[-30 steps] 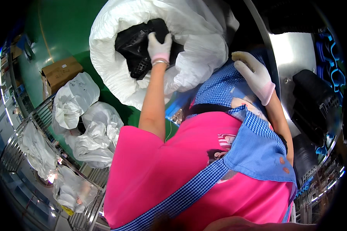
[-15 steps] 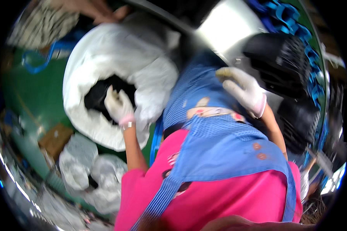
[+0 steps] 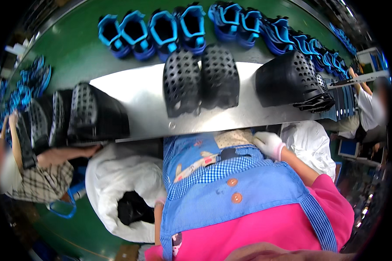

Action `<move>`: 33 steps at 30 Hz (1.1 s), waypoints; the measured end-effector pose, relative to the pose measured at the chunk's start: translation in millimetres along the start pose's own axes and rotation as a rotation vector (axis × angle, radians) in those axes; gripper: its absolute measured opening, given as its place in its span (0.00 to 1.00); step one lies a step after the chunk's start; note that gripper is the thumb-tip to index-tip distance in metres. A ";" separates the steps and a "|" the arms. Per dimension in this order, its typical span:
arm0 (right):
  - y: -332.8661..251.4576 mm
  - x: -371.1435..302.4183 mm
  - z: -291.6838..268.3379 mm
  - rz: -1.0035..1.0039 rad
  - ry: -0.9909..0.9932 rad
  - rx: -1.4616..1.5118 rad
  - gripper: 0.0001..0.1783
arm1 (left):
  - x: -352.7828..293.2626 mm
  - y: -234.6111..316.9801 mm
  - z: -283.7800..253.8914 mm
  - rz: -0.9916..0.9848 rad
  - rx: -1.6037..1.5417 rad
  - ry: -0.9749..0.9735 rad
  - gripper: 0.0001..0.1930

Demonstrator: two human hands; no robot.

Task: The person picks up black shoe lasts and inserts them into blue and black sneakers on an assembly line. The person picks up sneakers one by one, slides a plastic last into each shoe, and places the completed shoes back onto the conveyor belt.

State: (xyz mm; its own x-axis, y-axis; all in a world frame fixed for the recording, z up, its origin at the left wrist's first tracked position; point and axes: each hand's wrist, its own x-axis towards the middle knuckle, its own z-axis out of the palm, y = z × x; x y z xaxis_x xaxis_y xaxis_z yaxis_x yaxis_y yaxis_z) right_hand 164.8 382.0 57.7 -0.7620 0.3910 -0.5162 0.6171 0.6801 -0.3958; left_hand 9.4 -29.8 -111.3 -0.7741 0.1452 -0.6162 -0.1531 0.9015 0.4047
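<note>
My right hand (image 3: 269, 145), in a white glove with a pink cuff, is at the metal table's front edge, beside the beige patch on my blue apron (image 3: 200, 209). Its fingers look loosely bent, and I see nothing in them. My left hand (image 3: 160, 201) hangs low on the left between the apron and a white sack (image 3: 102, 191); only the cuff area shows and its fingers are hidden. Dark material (image 3: 135, 208) fills the sack's mouth. Two black curved pieces with rows of holes (image 3: 183, 82) stand side by side on the metal table (image 3: 148, 117).
More black perforated pieces stand at the left (image 3: 96, 113) and right (image 3: 283, 80). Beyond, black-and-blue shoes (image 3: 163, 32) line a green surface (image 3: 74, 52). A second white bag (image 3: 309, 143) is right of me. Other people sit left (image 3: 43, 182) and right (image 3: 372, 108).
The view has swung up from the sack to the table. My left hand has left the sack's mouth and come in beside the apron. My right hand is now at the table edge.
</note>
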 end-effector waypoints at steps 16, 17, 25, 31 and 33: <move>93.7 129.1 196.8 0.326 -0.575 0.107 0.19 | 44.2 106.1 51.9 -0.102 -0.076 -0.266 0.19; 82.4 132.8 192.1 0.350 -0.561 0.126 0.19 | 43.6 108.6 50.1 -0.110 -0.061 -0.292 0.19; 75.7 121.1 119.6 0.390 -0.446 0.089 0.19 | 41.6 120.4 35.6 -0.132 -0.078 -0.336 0.19; 131.7 113.9 122.7 0.352 -0.278 -0.017 0.20 | 77.8 92.3 3.3 -0.032 -0.051 -0.307 0.19; 158.0 83.0 109.7 0.367 -0.229 -0.054 0.20 | 78.0 76.6 -20.6 0.029 0.057 -0.330 0.19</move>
State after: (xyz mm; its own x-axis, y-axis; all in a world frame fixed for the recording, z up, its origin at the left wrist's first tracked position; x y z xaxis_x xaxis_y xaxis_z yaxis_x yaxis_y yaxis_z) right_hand 220.6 453.9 -131.0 -0.4273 0.4691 -0.7729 0.8229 0.5560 -0.1175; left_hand -75.4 42.2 -114.5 -0.5357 0.2870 -0.7942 -0.0923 0.9150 0.3929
